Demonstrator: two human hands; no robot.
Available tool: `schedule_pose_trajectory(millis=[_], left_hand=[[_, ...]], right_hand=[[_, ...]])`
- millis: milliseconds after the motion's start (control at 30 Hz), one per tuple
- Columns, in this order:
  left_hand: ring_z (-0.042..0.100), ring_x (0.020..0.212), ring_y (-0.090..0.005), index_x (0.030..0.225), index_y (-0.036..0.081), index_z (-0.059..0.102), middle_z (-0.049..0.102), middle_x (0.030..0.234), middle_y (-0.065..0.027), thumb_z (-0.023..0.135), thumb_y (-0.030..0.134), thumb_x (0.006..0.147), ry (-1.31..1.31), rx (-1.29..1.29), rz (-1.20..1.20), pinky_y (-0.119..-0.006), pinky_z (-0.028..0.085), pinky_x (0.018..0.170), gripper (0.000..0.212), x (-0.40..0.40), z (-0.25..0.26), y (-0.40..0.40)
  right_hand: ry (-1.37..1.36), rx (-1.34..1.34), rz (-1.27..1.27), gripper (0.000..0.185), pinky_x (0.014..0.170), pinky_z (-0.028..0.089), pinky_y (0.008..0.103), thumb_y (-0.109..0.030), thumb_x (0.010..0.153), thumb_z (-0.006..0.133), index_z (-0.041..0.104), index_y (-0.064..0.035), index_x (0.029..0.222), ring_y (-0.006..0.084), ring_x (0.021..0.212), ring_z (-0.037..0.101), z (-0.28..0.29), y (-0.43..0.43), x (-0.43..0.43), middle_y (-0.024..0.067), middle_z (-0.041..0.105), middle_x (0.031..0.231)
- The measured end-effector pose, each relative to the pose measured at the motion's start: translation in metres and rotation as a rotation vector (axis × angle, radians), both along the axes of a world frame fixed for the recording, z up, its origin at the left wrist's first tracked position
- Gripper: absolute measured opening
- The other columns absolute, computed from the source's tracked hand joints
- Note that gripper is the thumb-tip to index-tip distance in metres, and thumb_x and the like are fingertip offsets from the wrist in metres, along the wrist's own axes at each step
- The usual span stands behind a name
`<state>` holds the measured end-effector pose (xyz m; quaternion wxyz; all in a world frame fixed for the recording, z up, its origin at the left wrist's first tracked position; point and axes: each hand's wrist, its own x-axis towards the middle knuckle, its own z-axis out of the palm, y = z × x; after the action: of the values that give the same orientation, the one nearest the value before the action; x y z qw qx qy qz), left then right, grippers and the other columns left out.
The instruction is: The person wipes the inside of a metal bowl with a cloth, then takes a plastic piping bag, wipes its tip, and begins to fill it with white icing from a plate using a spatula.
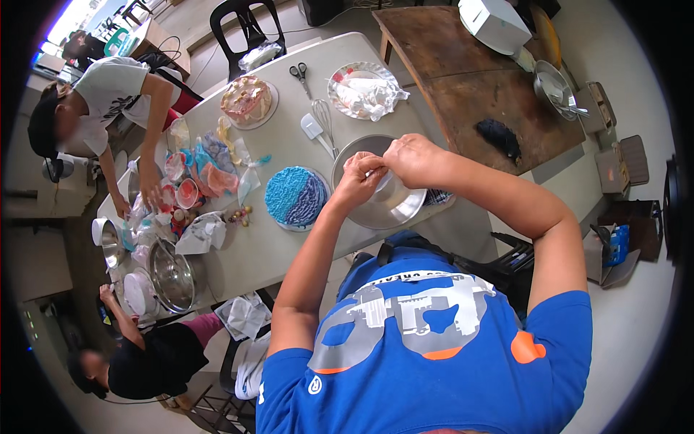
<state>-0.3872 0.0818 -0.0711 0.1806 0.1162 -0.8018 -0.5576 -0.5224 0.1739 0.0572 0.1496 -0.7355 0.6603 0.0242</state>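
Above a large stainless steel mixing bowl (404,209), my left hand (360,176) and my right hand (410,158) meet at the fingertips. Both have bent, closed fingers. Any small thing pinched there is too hidden to make out; something whitish shows just below the fingers. Left of the bowl stands a round cake (295,196) with textured blue and purple icing on a white board. Beyond the bowl's rim lie a wire whisk (323,116) and a white spatula (313,127).
Scissors (301,76), a pink-and-cream cake (246,100) and a foil-edged plate (358,87) with crumpled white plastic occupy the far side. Piping bags (214,157) and another steel bowl (172,275) crowd the left end, where two people work. A wooden table (477,97) adjoins at right.
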Motion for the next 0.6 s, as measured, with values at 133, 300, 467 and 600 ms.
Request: schedule_pose_trajectory(millis=[133, 300, 467, 600], left_hand=[[0.051, 0.097, -0.0206, 0.103, 0.005, 0.064, 0.059, 0.099, -0.0061, 0.061, 0.008, 0.086, 0.0, -0.041, -0.048, -0.033, 0.041, 0.087, 0.018, 0.004, 0.004, -0.003], [0.049, 0.105, -0.0212, 0.107, 0.008, 0.062, 0.056, 0.108, -0.0061, 0.06, 0.013, 0.087, 0.019, 0.068, -0.056, -0.037, 0.03, 0.096, 0.02, 0.005, 0.01, 0.005], [0.05, 0.097, -0.0204, 0.108, 0.007, 0.061, 0.055, 0.103, -0.0069, 0.057, 0.009, 0.09, 0.013, 0.09, -0.074, -0.034, 0.04, 0.087, 0.019, -0.002, 0.011, 0.009], [0.05, 0.093, -0.0204, 0.099, 0.008, 0.062, 0.056, 0.093, -0.0041, 0.056, 0.008, 0.089, 0.001, -0.021, -0.108, -0.034, 0.037, 0.088, 0.012, -0.01, 0.022, 0.01]], right_hand=[[-0.286, 0.099, -0.242, 0.014, 0.073, 0.05, 0.0423, -0.008, 0.07, 0.058, 0.068, -0.0032, 0.079, 0.0357, 0.078, 0.064, -0.007, -0.003, -0.008, 0.0215, 0.064, 0.077], [-0.484, 0.07, -0.348, 0.014, 0.071, 0.05, 0.0434, -0.009, 0.071, 0.057, 0.067, -0.0017, 0.077, 0.0376, 0.076, 0.063, -0.02, -0.001, -0.013, 0.022, 0.063, 0.076], [-0.271, -0.093, -0.156, 0.017, 0.071, 0.05, 0.044, -0.009, 0.072, 0.056, 0.069, -0.0077, 0.083, 0.0365, 0.075, 0.063, -0.02, 0.004, -0.011, 0.0197, 0.064, 0.076], [-0.188, -0.074, -0.051, 0.017, 0.071, 0.05, 0.0443, -0.01, 0.073, 0.057, 0.066, -0.0071, 0.087, 0.035, 0.076, 0.063, -0.014, 0.006, -0.013, 0.0165, 0.065, 0.077]])
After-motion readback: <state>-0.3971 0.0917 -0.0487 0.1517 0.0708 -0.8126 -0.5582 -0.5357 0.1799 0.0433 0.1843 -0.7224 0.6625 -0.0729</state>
